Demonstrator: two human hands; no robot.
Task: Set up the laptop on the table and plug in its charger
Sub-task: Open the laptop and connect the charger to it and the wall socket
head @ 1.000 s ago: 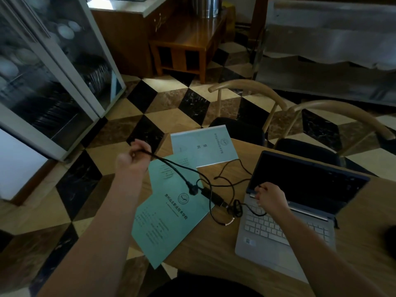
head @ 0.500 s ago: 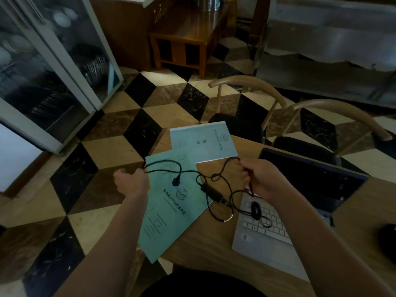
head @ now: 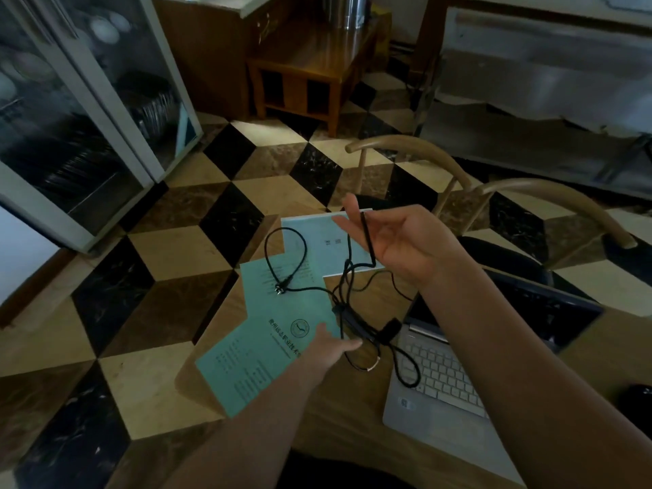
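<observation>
We see the right hand [head: 405, 241] raised over the table's [head: 352, 411] far edge, fingers loosely spread, a cable [head: 367, 238] crossing the palm. The left hand [head: 330, 349] lies flat near the left edge on a green booklet [head: 254, 361], perhaps touching the cable. The laptop [head: 458, 390] stands open to the right.

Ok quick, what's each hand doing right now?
Left hand: open, fingers straight, reaching toward the charger cable above the green booklet.
Right hand: raised, fingers loosely spread, cable draped across it.
</observation>
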